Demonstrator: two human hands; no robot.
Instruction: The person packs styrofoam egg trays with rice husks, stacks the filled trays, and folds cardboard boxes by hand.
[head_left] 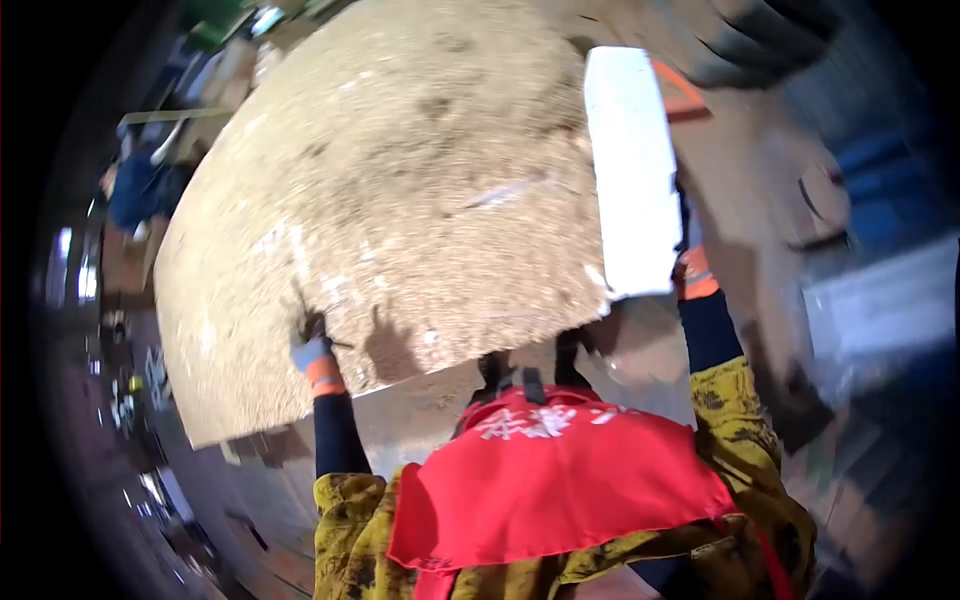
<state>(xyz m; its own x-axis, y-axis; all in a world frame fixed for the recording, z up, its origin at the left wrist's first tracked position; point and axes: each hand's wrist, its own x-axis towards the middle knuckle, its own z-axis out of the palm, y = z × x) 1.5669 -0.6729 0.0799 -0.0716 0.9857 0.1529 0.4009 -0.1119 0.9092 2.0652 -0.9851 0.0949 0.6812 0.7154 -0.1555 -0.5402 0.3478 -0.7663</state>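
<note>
A large tan board, its surface strewn with crumbly debris and white flecks, spreads out in front of me. My left hand, in a dark glove with a grey and orange cuff, is over its near left part; its blurred fingers look spread, with nothing visible in them. At the board's right side a long white slab stands out brightly, its material unclear. My right hand, gloved with an orange cuff, holds the slab's right edge near the lower end. The slab hides part of its fingers.
An orange triangular object lies beyond the slab. Dark ribbed shapes are at upper right, and a pale sheet lies to the right. Another person in dark blue is at far left, near blurred clutter.
</note>
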